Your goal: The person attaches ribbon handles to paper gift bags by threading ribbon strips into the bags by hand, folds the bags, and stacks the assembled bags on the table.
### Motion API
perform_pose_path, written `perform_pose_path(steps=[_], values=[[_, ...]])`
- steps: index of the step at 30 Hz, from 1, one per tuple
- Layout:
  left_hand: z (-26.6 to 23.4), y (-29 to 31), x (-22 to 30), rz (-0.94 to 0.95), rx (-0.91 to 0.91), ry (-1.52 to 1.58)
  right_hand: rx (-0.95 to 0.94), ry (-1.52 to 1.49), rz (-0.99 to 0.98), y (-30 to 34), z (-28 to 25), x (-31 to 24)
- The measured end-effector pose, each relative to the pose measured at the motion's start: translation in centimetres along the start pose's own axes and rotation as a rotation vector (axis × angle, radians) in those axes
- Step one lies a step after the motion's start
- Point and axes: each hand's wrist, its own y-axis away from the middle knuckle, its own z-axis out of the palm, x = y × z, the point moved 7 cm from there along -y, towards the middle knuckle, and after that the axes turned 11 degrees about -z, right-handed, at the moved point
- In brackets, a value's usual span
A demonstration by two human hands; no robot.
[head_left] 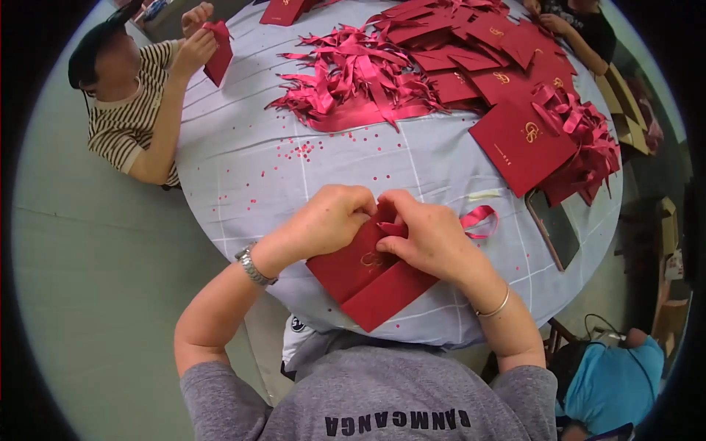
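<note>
In front of me a dark red paper gift bag (390, 294) lies tilted over the near part of the table, a gold mark on its face. At its upper edge my left hand (331, 220) is closed in a pinch, with a watch on the wrist. My right hand (430, 235) is closed on a pink-red ribbon (479, 220) at the same edge, the thumb over the bag. A loop of that ribbon sticks out past the right hand. The fingertips of both hands almost meet, and what lies exactly between the left ones is partly hidden.
A checked cloth covers the round table (243, 184). Beyond are a ribbon heap (360, 73), scattered red dots (301, 149) and many stacked red bags (518, 143). A phone (555, 228) lies at right. Across the left, a person in stripes (132, 110) holds another bag (219, 53).
</note>
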Motion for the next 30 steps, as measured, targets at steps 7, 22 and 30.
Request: perform_pose_path(steps=[7, 22, 30], values=[[0.4, 0.6, 0.0, 0.112, 0.068, -0.058, -0.188, 0.184, 0.045, 0.5, 1.1, 0.7], [-2.7, 9.1, -4.6, 0.053, 0.622, -0.104, -0.107, 0.222, 0.153, 0.3, 1.4, 0.7], [-0.1, 8.1, -3.9, -0.087, 0.381, 0.015, -0.034, 0.248, 0.066, 1.0, 0.3, -0.4]])
